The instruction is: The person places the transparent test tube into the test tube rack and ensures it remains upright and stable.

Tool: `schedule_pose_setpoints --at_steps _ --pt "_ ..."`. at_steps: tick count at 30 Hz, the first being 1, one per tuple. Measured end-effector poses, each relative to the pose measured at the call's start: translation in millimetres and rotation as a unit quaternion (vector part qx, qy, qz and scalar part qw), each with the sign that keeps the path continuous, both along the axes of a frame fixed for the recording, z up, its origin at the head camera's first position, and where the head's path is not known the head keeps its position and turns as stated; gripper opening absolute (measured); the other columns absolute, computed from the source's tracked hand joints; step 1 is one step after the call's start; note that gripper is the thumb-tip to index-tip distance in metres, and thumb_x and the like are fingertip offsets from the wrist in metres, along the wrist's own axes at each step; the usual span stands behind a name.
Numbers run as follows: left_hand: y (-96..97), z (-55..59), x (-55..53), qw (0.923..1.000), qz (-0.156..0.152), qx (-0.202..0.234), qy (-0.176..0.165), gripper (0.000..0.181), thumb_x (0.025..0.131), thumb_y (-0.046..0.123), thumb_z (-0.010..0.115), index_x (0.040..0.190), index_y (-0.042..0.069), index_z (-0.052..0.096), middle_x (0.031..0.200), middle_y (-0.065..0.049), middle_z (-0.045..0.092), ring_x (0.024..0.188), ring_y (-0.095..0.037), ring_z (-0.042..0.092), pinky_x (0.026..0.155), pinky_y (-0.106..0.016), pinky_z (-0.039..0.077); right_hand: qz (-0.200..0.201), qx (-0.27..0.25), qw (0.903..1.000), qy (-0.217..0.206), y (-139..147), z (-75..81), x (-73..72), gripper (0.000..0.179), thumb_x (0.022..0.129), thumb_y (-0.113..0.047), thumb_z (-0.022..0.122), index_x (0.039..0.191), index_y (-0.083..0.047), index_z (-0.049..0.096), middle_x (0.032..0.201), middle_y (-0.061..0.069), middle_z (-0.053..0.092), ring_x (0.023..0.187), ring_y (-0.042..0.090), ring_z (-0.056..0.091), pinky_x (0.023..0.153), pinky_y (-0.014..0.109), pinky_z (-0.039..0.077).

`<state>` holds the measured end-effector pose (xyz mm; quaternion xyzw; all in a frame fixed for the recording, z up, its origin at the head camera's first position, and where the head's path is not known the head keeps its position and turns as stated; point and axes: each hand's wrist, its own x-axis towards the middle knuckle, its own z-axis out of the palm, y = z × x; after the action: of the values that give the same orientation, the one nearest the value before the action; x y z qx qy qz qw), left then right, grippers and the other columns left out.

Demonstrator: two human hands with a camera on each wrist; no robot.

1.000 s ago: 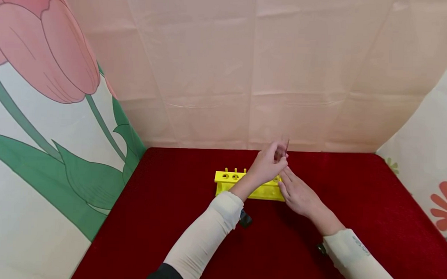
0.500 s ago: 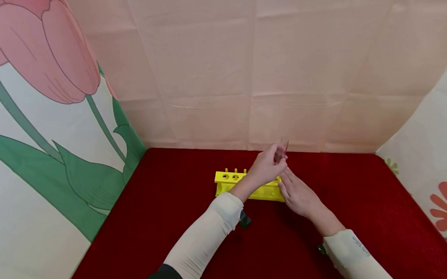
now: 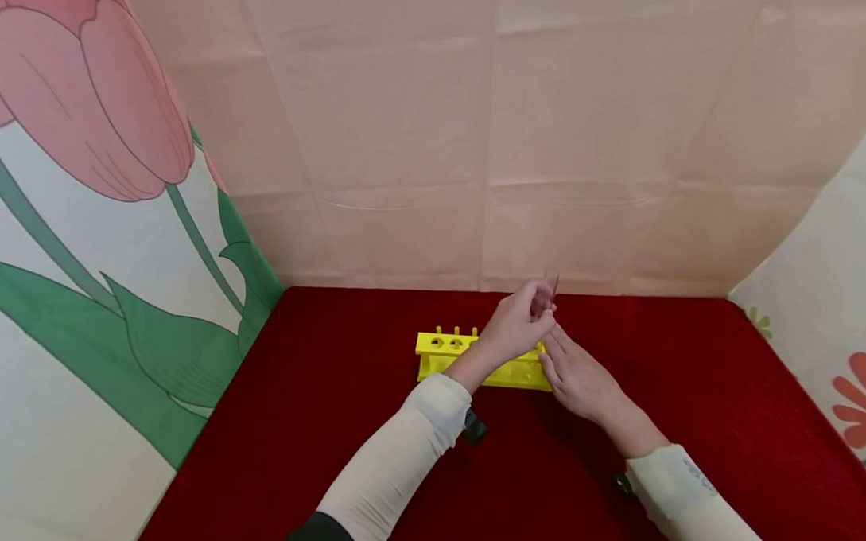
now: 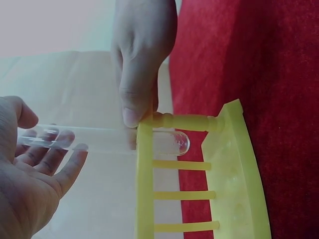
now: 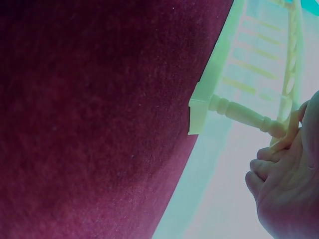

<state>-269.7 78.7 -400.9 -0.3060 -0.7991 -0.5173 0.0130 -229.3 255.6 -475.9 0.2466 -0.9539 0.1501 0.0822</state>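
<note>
Fingers, L hand (image 4: 27,186): curled loosely round upper part of clear test tube (image 4: 112,139), thumb one side, fingertips other; can't tell how firm.
Tube position: approx. square to top plate (image 4: 144,184) of yellow test-tube rack (image 3: 430,344), thru a hole nr one end; rounded tip hangs betw. plate & base (image 4: 234,159), short of base. Upper end sticks up past L hand, v. faint in head view.
Tube handling: prob. light, stiff, smooth so slippery; glass or plastic can't tell, so treat as fragile. Best hold: upper barrel, thumb opp. fingers, gentle, no sideways force in hole.
R hand (image 4: 144,55): thumb & fingers clamped on end of top plate, just beside tube; in R wrist view, fingers curl round plate's edge.
Rack handling: looks like stiff, light plastic, might slide if tube binds; plate end, as R hand has it, seems a good grip.
End post (image 4: 187,122): turned shape, joins plate to base, next to tube tip.
Pegs (image 4: 182,195): thin, in a row.
Red cloth (image 4: 294,99): under rack.
</note>
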Motion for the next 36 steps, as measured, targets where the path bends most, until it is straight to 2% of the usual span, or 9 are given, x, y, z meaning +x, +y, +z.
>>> schedule_pose_setpoints --at_steps 8,16,28,36 --pt "1.2 -2.4 -0.2 1.0 0.0 0.001 -0.007 0.027 0.098 0.014 0.061 0.125 0.014 0.055 0.105 0.004 0.061 0.091 -0.008 0.056 0.083 -0.015 0.049 -0.005 -0.001 1.0 -0.006 -0.3 -0.1 0.5 0.057 0.108 -0.019 0.044 0.154 0.009 0.026 0.162 0.029 0.023 0.15 0.044 0.024 0.118 0.059 0.026" --pt "2.5 -5.0 -1.1 0.9999 0.011 -0.008 0.005 0.025 0.098 0.014 0.062 0.122 0.015 0.056 0.103 0.004 0.061 0.088 -0.007 0.055 0.079 -0.015 0.048 -0.009 0.0 1.0 0.003 -0.3 -0.4 1.0 0.057 0.109 -0.022 0.041 0.154 0.01 0.027 0.161 0.03 0.025 0.148 0.045 0.027 0.116 0.06 0.028" --pt "2.2 -9.8 1.5 0.9997 0.001 -0.007 -0.022 0.025 0.1 0.017 0.061 0.124 0.016 0.055 0.106 0.006 0.06 0.091 -0.008 0.055 0.081 -0.017 0.049 -0.011 0.004 0.9999 0.002 -1.1 -0.8 1.7 0.056 0.109 -0.021 0.041 0.154 0.009 0.028 0.161 0.03 0.026 0.149 0.045 0.026 0.116 0.06 0.028" --pt "2.8 -12.0 -0.2 0.9997 -0.002 -0.008 -0.025 0.025 0.1 0.018 0.061 0.124 0.017 0.055 0.106 0.005 0.06 0.091 -0.009 0.055 0.081 -0.017 0.049 -0.009 0.004 0.9999 -0.003 -0.3 -0.5 1.2 0.057 0.109 -0.021 0.042 0.155 0.008 0.026 0.162 0.029 0.024 0.15 0.044 0.025 0.117 0.06 0.027"
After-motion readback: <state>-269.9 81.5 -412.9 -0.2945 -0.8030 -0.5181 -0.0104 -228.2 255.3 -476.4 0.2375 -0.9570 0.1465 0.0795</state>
